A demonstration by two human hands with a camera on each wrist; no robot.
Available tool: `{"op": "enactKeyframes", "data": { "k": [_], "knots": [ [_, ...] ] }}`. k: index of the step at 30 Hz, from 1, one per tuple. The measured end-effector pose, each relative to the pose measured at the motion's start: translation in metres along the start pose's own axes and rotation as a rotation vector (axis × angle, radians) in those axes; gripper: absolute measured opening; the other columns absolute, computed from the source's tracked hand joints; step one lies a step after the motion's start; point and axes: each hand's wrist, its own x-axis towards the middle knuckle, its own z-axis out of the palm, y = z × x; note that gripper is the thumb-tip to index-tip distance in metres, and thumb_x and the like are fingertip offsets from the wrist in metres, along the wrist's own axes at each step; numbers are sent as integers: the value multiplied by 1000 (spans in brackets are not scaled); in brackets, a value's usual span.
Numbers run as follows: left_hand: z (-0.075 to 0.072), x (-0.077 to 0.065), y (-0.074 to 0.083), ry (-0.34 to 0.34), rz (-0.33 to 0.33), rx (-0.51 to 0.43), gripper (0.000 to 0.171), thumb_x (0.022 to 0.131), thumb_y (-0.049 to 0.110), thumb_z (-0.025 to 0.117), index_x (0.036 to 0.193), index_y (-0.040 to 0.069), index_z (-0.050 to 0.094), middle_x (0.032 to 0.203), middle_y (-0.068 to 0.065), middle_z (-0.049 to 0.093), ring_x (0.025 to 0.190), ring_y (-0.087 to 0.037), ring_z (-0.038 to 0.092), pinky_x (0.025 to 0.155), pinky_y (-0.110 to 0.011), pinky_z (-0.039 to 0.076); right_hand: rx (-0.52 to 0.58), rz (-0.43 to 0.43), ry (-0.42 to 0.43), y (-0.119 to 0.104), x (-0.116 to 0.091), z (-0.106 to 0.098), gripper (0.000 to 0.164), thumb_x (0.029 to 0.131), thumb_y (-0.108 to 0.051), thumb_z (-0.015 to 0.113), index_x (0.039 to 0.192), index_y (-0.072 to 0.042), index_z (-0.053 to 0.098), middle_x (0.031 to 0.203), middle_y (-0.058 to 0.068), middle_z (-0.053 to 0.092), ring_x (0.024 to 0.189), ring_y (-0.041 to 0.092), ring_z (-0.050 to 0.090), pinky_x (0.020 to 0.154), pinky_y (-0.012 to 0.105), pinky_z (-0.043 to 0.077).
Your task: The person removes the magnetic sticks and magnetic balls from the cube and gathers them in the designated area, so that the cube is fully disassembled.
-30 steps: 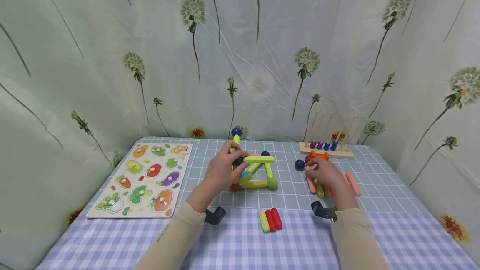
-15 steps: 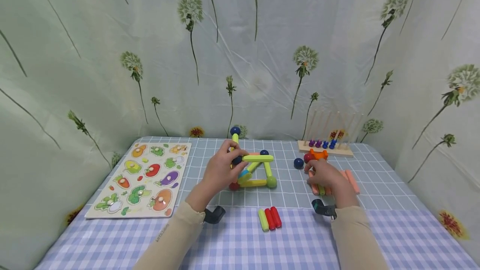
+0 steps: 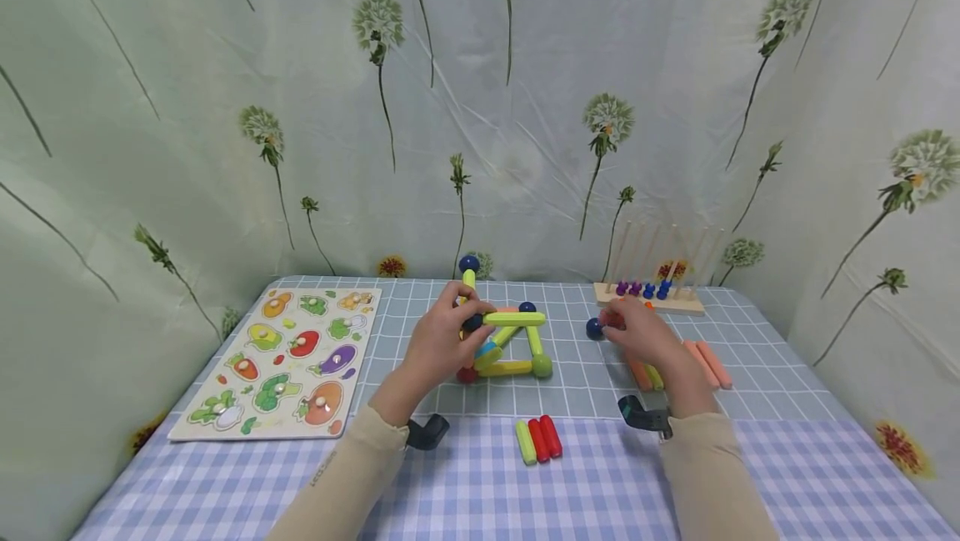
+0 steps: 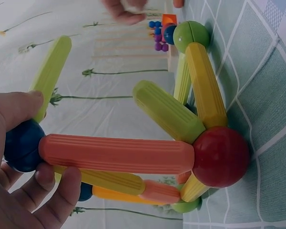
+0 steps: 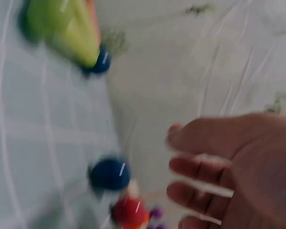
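On the cloth-covered desk (image 3: 577,387) stands a multicoloured stick-and-ball frame (image 4: 117,153), its glossy dark-blue corner ball (image 4: 24,147) clamped by the left hand's (image 3: 441,339) fingers, presumably for steadiness, while the right hand (image 3: 654,341), fingers apart, hovers beside 1 loose navy ball (image 3: 593,328).

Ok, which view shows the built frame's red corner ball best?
The left wrist view: the red corner ball is large and unobstructed, with sticks meeting it. The head view shows it small, just below the left hand. The right wrist view misses it; the red ball there is another one, near the purple beads.
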Motion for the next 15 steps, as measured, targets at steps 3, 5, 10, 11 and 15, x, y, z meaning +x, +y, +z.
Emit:
{"op": "enactKeyframes", "data": {
  "k": [3,5,10,11,15],
  "knots": [
    [-1,0,0,-1,11,-10,21,89,21,76,110,17,74,116,-2,52,98,-20,60,82,-35,58,103,-100,37,-26,-3,0,23,97,-15,62,119,-9,62,113,13,65,94,25,58,83,39,55],
    [-2,0,1,-3,13,-9,21,90,21,76,110,17,74,116,-3,52,97,-19,60,81,-34,58,149,-155,31,-45,-6,2,30,98,-19,62,128,-13,59,115,10,66,94,22,60,80,35,55],
    [-2,-1,2,-5,3,3,20,91,23,75,110,17,74,116,-2,52,96,-17,58,81,-31,57,155,-282,9,-80,-14,10,38,96,-24,67,133,-18,59,118,5,69,100,20,64,82,34,57],
    [-2,-1,2,-4,5,2,20,91,23,75,110,17,74,116,-2,52,96,-17,58,81,-31,57,151,-300,8,-84,-14,12,36,96,-23,67,131,-18,60,117,5,69,99,19,64,82,34,57],
    [-2,-1,0,2,25,-6,20,90,22,75,109,17,74,116,-2,52,93,-17,58,77,-31,56,109,-332,35,-94,-16,15,26,95,-21,69,121,-17,66,109,0,71,90,14,63,78,28,56]
  ]
}}
